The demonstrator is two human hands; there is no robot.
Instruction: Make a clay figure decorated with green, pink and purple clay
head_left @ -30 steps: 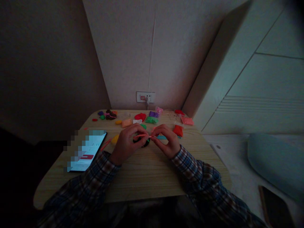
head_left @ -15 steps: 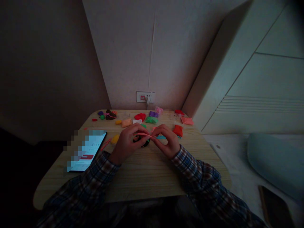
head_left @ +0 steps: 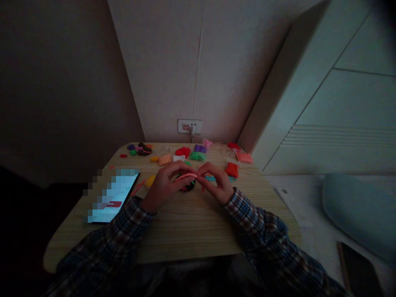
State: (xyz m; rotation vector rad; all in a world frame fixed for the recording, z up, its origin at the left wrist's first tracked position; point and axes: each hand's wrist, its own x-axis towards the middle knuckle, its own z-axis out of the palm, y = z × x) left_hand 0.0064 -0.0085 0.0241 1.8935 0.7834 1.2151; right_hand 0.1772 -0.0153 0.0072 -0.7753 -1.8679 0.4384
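Over there, the left hand (head_left: 163, 184) and right hand (head_left: 219, 182) pinch a pink clay strip (head_left: 187, 176) in a fingertip grip, not yet laid down, while at its six o'clock a black disc (head_left: 192, 185) on the bench (head_left: 192, 231) already bears, as far as this dimness shows, pink strands (head_left: 184, 189).

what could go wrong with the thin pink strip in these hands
The thin, pink, soft-looking strip is pinched by the left hand and right hand, so uneven pulling might tear it. The blue-and-brown plaid fabric left sleeve lies close to the slim red stick and might nudge it.
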